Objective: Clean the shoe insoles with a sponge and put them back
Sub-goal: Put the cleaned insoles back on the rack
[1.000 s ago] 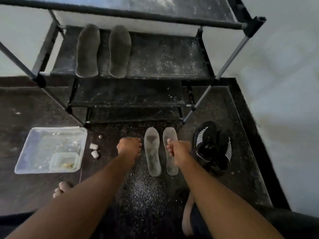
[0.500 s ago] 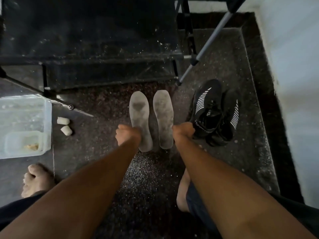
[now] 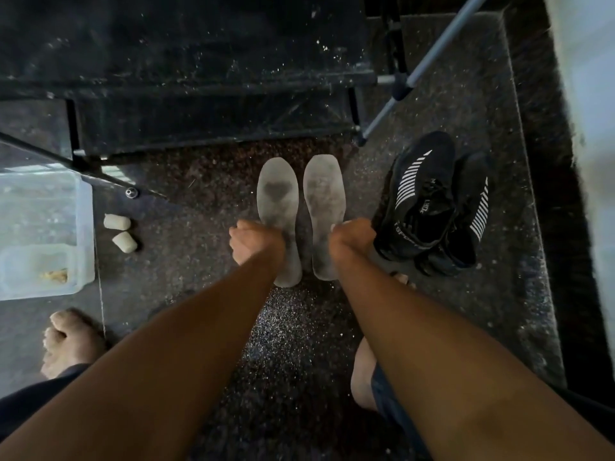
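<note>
Dark floor [image 3: 186,211] carries two stained insoles [image 3: 278,207]; left hand [image 3: 254,244] and right hand [image 3: 352,239] each grasp one. Shoes [image 3: 432,204] at 3 o'clock wait; cleaning looks unfinished.

Black shelf rack [image 3: 186,78] at 11 to 12 o'clock, its surfaces flecked with white dust; a grey metal leg [image 3: 429,61] slants down at 1 o'clock. Clear plastic tub [image 3: 85,227] at 9 o'clock, a smaller container [image 3: 36,264] inside it holding yellowish bits. Two small pale lumps [image 3: 120,232] just beside the tub's right wall, on the dark speckled floor [image 3: 299,344]. Pale wall [image 3: 589,128] at 3 o'clock. Bare foot [image 3: 68,342] at 8 o'clock.
</note>
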